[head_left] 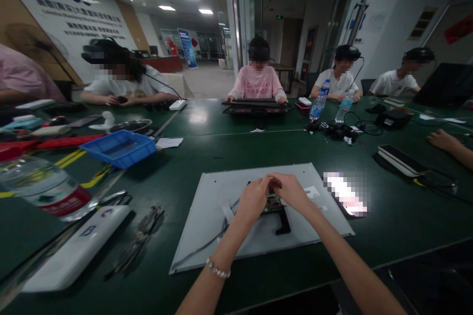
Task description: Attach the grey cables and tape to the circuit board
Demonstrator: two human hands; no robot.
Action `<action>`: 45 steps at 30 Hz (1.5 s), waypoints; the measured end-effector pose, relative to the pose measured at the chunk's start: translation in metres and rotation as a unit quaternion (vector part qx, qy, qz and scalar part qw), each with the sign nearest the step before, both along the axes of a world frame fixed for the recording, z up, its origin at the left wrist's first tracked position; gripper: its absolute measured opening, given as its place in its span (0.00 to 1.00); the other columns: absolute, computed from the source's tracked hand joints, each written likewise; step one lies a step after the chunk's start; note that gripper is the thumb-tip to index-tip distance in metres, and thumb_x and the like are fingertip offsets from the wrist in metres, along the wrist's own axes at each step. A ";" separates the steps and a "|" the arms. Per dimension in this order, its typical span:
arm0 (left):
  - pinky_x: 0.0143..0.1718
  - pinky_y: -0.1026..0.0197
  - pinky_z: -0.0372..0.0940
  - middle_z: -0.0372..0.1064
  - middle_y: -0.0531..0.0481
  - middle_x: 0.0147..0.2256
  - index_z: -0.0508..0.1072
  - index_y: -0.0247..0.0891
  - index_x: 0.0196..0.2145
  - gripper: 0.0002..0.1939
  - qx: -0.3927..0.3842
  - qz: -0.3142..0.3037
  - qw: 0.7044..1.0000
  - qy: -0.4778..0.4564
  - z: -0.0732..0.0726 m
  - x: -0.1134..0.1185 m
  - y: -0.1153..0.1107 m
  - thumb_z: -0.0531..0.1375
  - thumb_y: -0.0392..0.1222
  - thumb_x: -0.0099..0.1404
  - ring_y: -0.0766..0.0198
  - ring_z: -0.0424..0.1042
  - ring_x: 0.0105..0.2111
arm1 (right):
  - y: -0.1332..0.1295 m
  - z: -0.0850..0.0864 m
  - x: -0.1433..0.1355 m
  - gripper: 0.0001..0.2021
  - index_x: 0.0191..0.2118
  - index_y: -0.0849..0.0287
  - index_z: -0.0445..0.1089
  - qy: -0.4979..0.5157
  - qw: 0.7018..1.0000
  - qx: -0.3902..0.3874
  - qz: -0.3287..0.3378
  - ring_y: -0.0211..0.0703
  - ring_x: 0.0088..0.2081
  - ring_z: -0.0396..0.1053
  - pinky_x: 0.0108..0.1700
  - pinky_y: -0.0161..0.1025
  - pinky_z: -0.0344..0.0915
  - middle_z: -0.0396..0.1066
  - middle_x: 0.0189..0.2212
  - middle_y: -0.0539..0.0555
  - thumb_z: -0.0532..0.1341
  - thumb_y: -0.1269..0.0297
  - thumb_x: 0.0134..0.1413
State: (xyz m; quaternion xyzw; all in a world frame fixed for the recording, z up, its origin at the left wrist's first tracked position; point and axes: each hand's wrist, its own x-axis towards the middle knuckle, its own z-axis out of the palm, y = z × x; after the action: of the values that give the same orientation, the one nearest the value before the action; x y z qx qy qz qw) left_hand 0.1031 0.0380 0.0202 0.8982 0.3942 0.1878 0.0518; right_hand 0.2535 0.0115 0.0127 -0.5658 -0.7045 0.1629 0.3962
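Observation:
Both hands meet over a green circuit board point(273, 203) that lies on a flat, pale grey panel point(209, 206). My left hand point(254, 199) has its fingers bent inward at the board's left and far edge. From the right, my right hand point(290, 189) reaches in with its fingertips pinched near the left ones. Whatever sits between the fingertips is hidden or too small to name. A black L-shaped piece point(284, 224) sticks out from the board's near side. A grey cable point(207, 246) runs across the panel to the left.
Left of the panel lie eyeglasses point(138, 238), a white power bank point(79, 251) and a water bottle point(44, 187). A blue tray point(121, 150) stands farther back. Right of the panel is a lit phone point(345, 194). Several people sit around the green table point(218, 152).

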 end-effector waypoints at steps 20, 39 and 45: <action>0.54 0.52 0.54 0.63 0.41 0.53 0.65 0.34 0.49 0.15 0.032 0.054 0.997 0.037 -0.027 -0.017 0.013 0.55 0.40 0.65 0.53 0.59 0.55 | 0.026 -0.002 0.019 0.11 0.41 0.57 0.72 -0.272 0.960 -0.051 -0.031 0.39 0.42 0.68 0.45 0.33 0.60 0.70 0.40 0.55 0.53 0.70 0.58; 0.50 0.57 0.58 0.66 0.43 0.45 0.66 0.35 0.45 0.12 -0.032 0.071 0.995 0.056 -0.033 -0.016 0.016 0.53 0.40 0.65 0.56 0.65 0.47 | 0.027 -0.016 0.003 0.13 0.42 0.57 0.72 -0.308 0.946 -0.097 0.001 0.42 0.44 0.68 0.45 0.34 0.59 0.73 0.40 0.56 0.51 0.70 0.59; 0.49 0.58 0.59 0.67 0.43 0.44 0.67 0.35 0.44 0.11 -0.037 0.070 0.995 0.057 -0.031 -0.017 0.016 0.53 0.41 0.65 0.56 0.66 0.46 | 0.027 -0.013 0.002 0.13 0.42 0.58 0.72 -0.307 0.946 -0.106 0.002 0.42 0.45 0.68 0.46 0.34 0.59 0.73 0.40 0.57 0.50 0.70 0.60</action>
State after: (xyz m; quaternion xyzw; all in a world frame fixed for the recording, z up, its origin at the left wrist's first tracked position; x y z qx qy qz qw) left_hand 0.0866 0.0537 -0.0104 0.8751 0.4651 0.1245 0.0490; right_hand 0.2554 0.0385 -0.0006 -0.6259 -0.7717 0.0556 0.0979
